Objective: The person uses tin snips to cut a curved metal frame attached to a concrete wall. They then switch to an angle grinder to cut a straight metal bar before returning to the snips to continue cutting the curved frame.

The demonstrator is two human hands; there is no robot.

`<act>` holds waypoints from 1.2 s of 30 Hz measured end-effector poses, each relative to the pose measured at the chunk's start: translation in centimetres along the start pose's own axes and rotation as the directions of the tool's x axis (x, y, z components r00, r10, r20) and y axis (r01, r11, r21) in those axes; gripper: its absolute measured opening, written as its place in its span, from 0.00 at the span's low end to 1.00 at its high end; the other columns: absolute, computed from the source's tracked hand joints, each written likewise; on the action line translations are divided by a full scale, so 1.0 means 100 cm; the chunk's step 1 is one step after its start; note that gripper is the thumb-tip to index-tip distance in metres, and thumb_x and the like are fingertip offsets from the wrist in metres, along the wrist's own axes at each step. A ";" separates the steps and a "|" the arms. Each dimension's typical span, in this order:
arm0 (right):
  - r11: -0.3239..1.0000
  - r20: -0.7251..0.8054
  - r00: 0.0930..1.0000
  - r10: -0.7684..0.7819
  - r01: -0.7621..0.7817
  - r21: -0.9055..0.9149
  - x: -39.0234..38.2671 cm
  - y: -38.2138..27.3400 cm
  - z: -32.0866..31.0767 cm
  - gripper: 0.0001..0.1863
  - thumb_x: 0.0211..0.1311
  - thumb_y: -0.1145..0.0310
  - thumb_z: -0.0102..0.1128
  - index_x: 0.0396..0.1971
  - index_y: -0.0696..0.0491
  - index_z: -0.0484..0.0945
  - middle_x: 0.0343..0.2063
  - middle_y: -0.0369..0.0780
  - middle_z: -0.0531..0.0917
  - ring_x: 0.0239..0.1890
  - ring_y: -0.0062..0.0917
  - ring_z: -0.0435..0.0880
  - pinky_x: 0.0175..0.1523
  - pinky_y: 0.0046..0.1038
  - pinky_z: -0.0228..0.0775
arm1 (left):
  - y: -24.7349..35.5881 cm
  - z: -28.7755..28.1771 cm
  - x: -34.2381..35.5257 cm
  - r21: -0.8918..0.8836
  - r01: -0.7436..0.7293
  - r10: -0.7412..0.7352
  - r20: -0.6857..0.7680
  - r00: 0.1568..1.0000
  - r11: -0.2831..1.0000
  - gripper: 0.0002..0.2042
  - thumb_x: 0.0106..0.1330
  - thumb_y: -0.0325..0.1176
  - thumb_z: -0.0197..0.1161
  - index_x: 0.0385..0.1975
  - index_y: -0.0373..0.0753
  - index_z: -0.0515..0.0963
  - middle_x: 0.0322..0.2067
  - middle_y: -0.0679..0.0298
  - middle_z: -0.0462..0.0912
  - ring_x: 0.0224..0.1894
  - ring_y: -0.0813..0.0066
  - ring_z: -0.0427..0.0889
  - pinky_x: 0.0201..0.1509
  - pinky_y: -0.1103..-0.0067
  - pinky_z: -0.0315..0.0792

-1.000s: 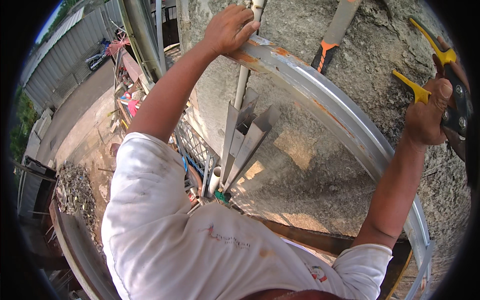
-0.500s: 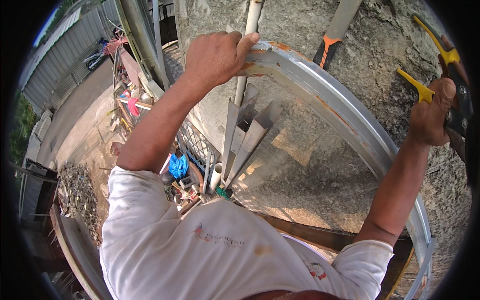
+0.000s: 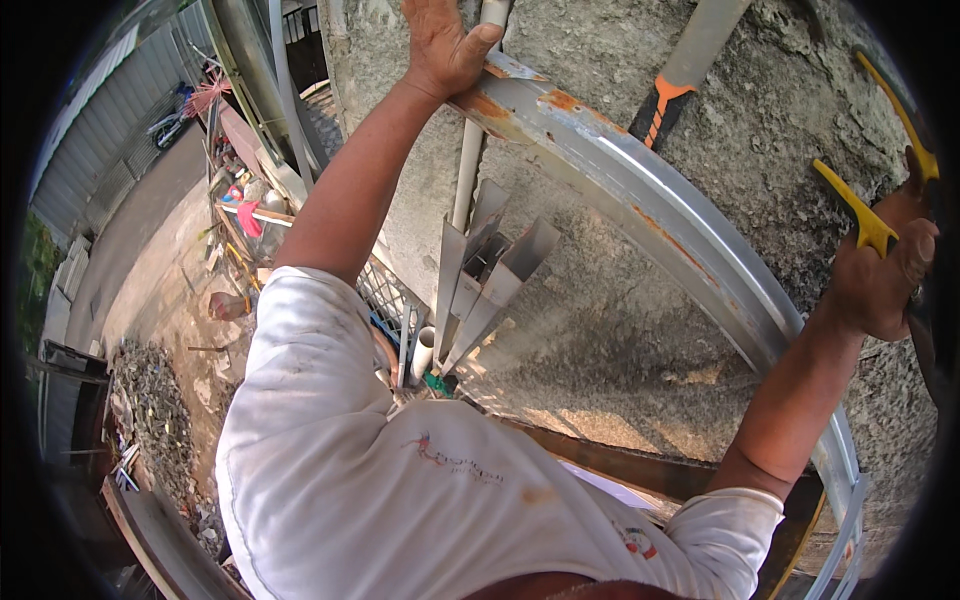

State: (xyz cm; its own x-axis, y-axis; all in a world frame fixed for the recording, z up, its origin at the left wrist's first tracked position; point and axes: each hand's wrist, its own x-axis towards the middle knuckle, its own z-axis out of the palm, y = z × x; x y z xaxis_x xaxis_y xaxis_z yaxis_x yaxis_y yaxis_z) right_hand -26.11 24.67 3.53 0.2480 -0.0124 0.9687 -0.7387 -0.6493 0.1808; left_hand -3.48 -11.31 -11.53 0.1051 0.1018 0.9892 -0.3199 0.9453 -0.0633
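My left hand (image 3: pixel 445 50) is open at the top, its thumb spread and its fingers partly out of the picture. It rests against the rust-marked end of a long grey metal channel (image 3: pixel 640 170), which looks bent through the fisheye and runs down to the lower right. At the far right my right hand (image 3: pixel 885 280) is closed round what look like tin snips (image 3: pixel 860 210) with yellow and black parts. The dark rim hides some of the snips, and they are apart from the channel's near end. My right forearm crosses over the channel.
A grey-bladed tool with a black-and-orange handle (image 3: pixel 662 105) lies against the rough concrete surface (image 3: pixel 600 330). Several upright metal profiles (image 3: pixel 500 280) and a white pipe (image 3: pixel 424 350) stand below. Rubble (image 3: pixel 155 410) lies at left, near a corrugated fence (image 3: pixel 100 130).
My left hand has moved up and its fingers have straightened from their hold on the channel's end. The right hand with the snips has shifted slightly down and right. My view has turned a little.
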 end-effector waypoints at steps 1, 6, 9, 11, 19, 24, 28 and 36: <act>1.000 0.002 1.000 -0.013 0.013 -0.013 0.000 -0.001 0.000 0.13 0.74 0.68 0.50 0.46 0.63 0.77 0.43 0.42 0.80 0.42 0.22 0.80 0.61 0.37 0.73 | -0.001 0.000 0.000 -0.015 0.003 -0.003 0.005 1.000 1.000 0.30 0.65 0.57 0.48 0.49 0.32 0.71 0.48 0.43 0.69 0.51 0.43 0.67 0.57 0.55 0.59; 0.996 -0.002 0.997 -0.073 0.073 -0.048 0.005 -0.004 0.012 0.13 0.74 0.67 0.52 0.46 0.62 0.77 0.43 0.42 0.81 0.43 0.21 0.81 0.59 0.34 0.74 | -0.012 -0.030 0.002 0.113 0.195 -0.224 0.597 0.770 0.974 0.33 0.67 0.65 0.44 0.46 0.36 0.76 0.38 0.48 0.73 0.42 0.49 0.72 0.48 0.57 0.65; 0.989 0.001 0.993 -0.116 0.116 -0.088 0.008 -0.005 0.013 0.13 0.73 0.66 0.53 0.46 0.61 0.78 0.43 0.42 0.81 0.44 0.21 0.82 0.58 0.32 0.75 | 0.058 -0.066 0.025 0.224 0.285 -0.362 0.633 0.685 0.932 0.36 0.71 0.69 0.39 0.39 0.41 0.85 0.17 0.59 0.82 0.23 0.60 0.84 0.32 0.64 0.77; 0.983 0.003 0.989 -0.146 0.145 -0.114 0.010 -0.006 0.015 0.13 0.73 0.66 0.54 0.46 0.61 0.78 0.43 0.42 0.82 0.44 0.20 0.82 0.57 0.31 0.75 | 0.092 -0.089 0.030 0.320 0.344 -0.469 0.641 0.607 0.883 0.37 0.71 0.69 0.39 0.42 0.40 0.84 0.16 0.60 0.81 0.24 0.59 0.84 0.34 0.64 0.78; 0.709 0.115 0.935 -0.337 0.332 -0.623 0.005 -0.007 0.020 0.18 0.67 0.57 0.62 0.44 0.58 0.80 0.42 0.41 0.84 0.43 0.21 0.85 0.52 0.26 0.77 | 0.082 -0.089 0.011 0.268 0.239 -0.330 0.380 0.864 0.933 0.35 0.73 0.67 0.37 0.43 0.41 0.82 0.27 0.55 0.82 0.36 0.55 0.83 0.42 0.63 0.71; -0.292 0.529 0.799 -0.287 0.453 -0.842 -0.015 0.015 -0.080 0.29 0.53 0.44 0.71 0.39 0.57 0.81 0.37 0.38 0.85 0.35 0.26 0.87 0.46 0.26 0.79 | 0.018 -0.023 0.010 0.094 0.020 -0.030 0.109 0.994 0.995 0.35 0.64 0.67 0.47 0.47 0.35 0.72 0.44 0.45 0.69 0.49 0.45 0.67 0.54 0.55 0.60; -0.468 0.616 0.725 -0.308 0.449 -0.761 -0.013 0.017 -0.077 0.30 0.51 0.41 0.73 0.37 0.56 0.82 0.35 0.37 0.85 0.33 0.26 0.87 0.43 0.25 0.79 | -0.001 -0.013 0.002 -0.013 0.044 -0.042 0.151 0.988 0.999 0.36 0.65 0.69 0.45 0.48 0.36 0.72 0.45 0.45 0.70 0.50 0.45 0.68 0.56 0.56 0.60; -0.454 0.606 0.695 -0.387 0.429 -0.781 -0.009 0.022 -0.071 0.28 0.53 0.43 0.72 0.37 0.55 0.82 0.35 0.37 0.85 0.34 0.26 0.87 0.43 0.25 0.79 | 0.068 -0.086 0.012 0.284 0.081 -0.257 0.664 0.702 0.955 0.33 0.71 0.68 0.41 0.39 0.43 0.83 0.25 0.57 0.79 0.33 0.59 0.80 0.44 0.66 0.66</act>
State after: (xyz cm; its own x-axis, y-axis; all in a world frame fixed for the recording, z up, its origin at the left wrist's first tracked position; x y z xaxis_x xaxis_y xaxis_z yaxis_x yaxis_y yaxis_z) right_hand -32.42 28.63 4.24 0.8380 -0.2185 0.5000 -0.0479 0.8833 0.4663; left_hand 2.56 -2.09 -11.90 -0.4693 -0.3770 0.7985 -0.5647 0.8233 0.0568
